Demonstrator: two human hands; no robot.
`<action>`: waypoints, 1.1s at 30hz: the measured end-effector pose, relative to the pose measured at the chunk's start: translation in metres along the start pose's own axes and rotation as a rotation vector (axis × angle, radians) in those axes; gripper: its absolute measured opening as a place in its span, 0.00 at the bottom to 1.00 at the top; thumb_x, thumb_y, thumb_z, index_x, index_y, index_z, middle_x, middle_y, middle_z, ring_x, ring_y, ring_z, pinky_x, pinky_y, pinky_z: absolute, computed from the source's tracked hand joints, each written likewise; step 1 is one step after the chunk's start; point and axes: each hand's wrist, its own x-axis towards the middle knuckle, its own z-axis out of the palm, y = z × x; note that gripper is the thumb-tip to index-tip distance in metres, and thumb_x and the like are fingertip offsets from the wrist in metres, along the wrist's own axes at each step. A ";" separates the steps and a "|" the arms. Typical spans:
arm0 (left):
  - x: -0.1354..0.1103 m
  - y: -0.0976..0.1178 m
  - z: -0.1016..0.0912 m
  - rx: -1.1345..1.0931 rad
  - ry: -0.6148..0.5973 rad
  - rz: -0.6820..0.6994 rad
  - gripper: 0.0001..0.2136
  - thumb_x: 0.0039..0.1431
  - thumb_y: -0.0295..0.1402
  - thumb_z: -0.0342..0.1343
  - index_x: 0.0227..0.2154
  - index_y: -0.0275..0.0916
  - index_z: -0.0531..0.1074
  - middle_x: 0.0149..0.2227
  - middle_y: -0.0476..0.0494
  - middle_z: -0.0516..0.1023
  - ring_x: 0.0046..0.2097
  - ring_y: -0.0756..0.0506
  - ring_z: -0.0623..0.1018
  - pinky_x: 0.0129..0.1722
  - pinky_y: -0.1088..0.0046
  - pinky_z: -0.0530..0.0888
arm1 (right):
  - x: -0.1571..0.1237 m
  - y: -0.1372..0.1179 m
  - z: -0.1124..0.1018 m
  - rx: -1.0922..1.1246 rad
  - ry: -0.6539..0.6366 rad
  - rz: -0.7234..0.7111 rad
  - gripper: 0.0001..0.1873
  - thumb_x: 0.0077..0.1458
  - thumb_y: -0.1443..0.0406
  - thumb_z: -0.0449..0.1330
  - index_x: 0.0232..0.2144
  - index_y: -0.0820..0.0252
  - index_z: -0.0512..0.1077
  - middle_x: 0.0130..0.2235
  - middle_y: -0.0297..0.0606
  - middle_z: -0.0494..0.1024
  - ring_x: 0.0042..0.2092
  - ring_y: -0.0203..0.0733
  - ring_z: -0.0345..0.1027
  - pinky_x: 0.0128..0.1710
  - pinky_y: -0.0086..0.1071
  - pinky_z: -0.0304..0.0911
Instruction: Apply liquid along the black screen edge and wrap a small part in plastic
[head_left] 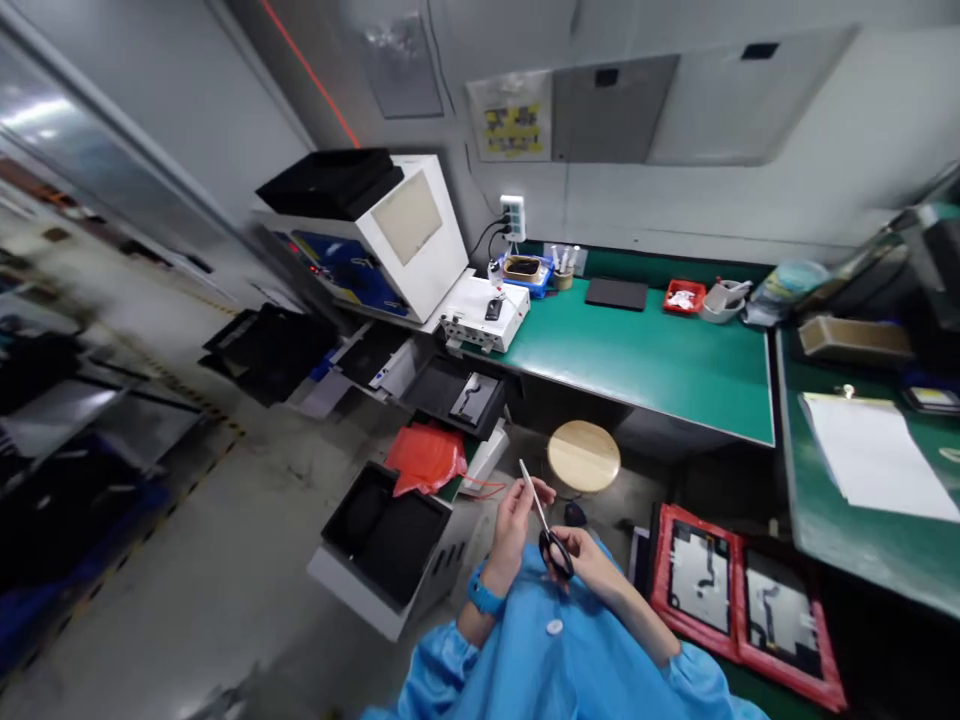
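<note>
A pair of scissors [541,520] with black handles and a closed silver blade points up and left, in front of my blue coat. My right hand [581,556] has its fingers closed through the black handles. My left hand [517,515], with a blue wristband below it, is raised beside the blade, its fingers curled near the blade's upper part. What the left fingers pinch, if anything, is too small to make out.
A green bench [645,355] holds a black pad [616,293] and a red tray [684,297]. A round wooden stool [583,455] stands below. Red trays [742,605] lie low right, a clipboard with paper [870,455] right, a white machine [409,240] and black trays [386,535] left.
</note>
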 end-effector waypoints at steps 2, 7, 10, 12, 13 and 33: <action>-0.012 -0.004 -0.031 0.030 -0.025 -0.015 0.30 0.54 0.67 0.69 0.34 0.41 0.82 0.35 0.40 0.86 0.39 0.42 0.84 0.44 0.67 0.80 | 0.003 0.022 0.030 0.025 0.042 -0.023 0.41 0.43 0.27 0.75 0.27 0.54 0.68 0.21 0.28 0.71 0.19 0.30 0.56 0.19 0.28 0.51; -0.049 -0.014 -0.133 0.086 0.041 -0.161 0.32 0.45 0.65 0.76 0.37 0.40 0.85 0.38 0.39 0.86 0.41 0.42 0.85 0.43 0.69 0.82 | 0.013 0.087 0.129 0.103 0.155 -0.012 0.41 0.41 0.27 0.73 0.25 0.54 0.67 0.19 0.29 0.70 0.18 0.32 0.58 0.20 0.28 0.56; -0.069 -0.017 -0.181 0.091 0.089 -0.235 0.34 0.29 0.64 0.81 0.33 0.40 0.86 0.37 0.41 0.87 0.40 0.42 0.86 0.40 0.72 0.82 | 0.010 0.118 0.176 0.136 0.215 0.000 0.40 0.42 0.28 0.73 0.26 0.56 0.69 0.19 0.29 0.71 0.19 0.33 0.60 0.22 0.28 0.58; -0.081 -0.021 -0.197 0.095 0.075 -0.259 0.35 0.24 0.63 0.82 0.31 0.41 0.86 0.36 0.41 0.88 0.40 0.42 0.86 0.40 0.72 0.83 | -0.001 0.135 0.195 0.136 0.267 0.003 0.40 0.40 0.29 0.74 0.26 0.56 0.69 0.20 0.28 0.71 0.20 0.32 0.61 0.23 0.27 0.58; -0.087 -0.024 -0.201 0.102 0.047 -0.271 0.35 0.23 0.63 0.82 0.31 0.42 0.87 0.37 0.41 0.89 0.40 0.42 0.86 0.41 0.72 0.84 | -0.010 0.144 0.202 0.134 0.298 -0.002 0.41 0.39 0.29 0.75 0.26 0.56 0.69 0.21 0.27 0.72 0.20 0.31 0.62 0.24 0.27 0.57; -0.342 -0.135 -0.097 0.492 -1.066 -0.355 0.41 0.37 0.73 0.75 0.41 0.39 0.90 0.37 0.35 0.89 0.43 0.35 0.87 0.48 0.62 0.84 | -0.270 0.317 0.315 0.379 1.206 -0.568 0.38 0.51 0.27 0.66 0.30 0.54 0.70 0.22 0.28 0.71 0.20 0.31 0.55 0.21 0.27 0.52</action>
